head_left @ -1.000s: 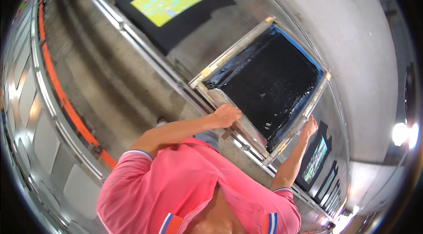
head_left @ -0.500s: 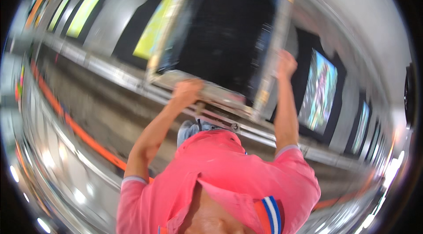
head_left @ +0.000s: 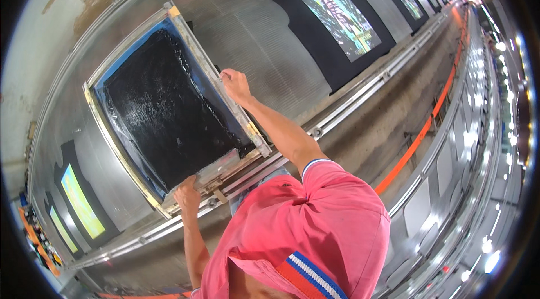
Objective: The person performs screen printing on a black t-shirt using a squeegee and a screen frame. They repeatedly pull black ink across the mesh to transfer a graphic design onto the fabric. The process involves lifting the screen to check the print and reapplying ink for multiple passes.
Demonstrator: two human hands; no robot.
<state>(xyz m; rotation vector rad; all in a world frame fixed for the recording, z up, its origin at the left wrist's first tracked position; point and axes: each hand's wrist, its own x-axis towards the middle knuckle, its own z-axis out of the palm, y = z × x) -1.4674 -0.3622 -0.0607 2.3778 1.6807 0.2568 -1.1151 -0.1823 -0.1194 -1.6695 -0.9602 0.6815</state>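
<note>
A wooden-framed printing screen (head_left: 209, 68) with blue mesh edges lies over the long metal table, its middle coated in glossy black ink (head_left: 169, 108). My left hand (head_left: 187, 195) is closed on the near side of the frame, beside the left end of a squeegee-like bar (head_left: 216, 172). Around the right rail curl the fingers of my right hand (head_left: 235, 85). What lies under the screen is mostly hidden; a small black edge shows past its far right side.
To the right, black shirts (head_left: 315, 46) with colourful prints lie in a row along the metal table (head_left: 253, 34). Black shirts with yellow-green prints (head_left: 81, 200) lie on the left. A metal rail (head_left: 360, 99) edges the table, and an orange strip (head_left: 419, 138) runs behind me.
My view has turned, so the screen now appears further left and the right-hand shirts show more fully. Both hands still hold the frame. The earlier picture is blurred.
</note>
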